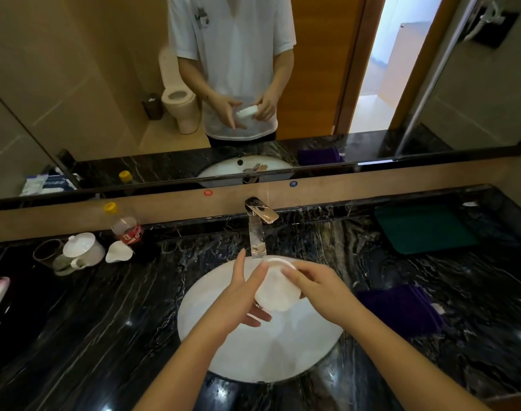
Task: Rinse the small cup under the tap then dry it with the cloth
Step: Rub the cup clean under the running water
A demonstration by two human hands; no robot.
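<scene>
A small white cup [275, 287] is held over the white sink basin [312, 351], just in front of the chrome tap [257, 229]. My right hand [315, 284] grips the cup at its rim from the right. My left hand [241, 295] lies flat against the cup's left side with fingers stretched out, some of them under it. No water stream is visible from the tap. A purple cloth [401, 310] lies folded on the counter right of the basin.
A dark green mat [422, 228] lies at the back right of the black marble counter [105, 321]. At the back left stand a cola bottle [126, 226], a white lidded pot [84, 247], a white dish [118, 252] and a glass [47, 253]. A mirror runs behind the tap.
</scene>
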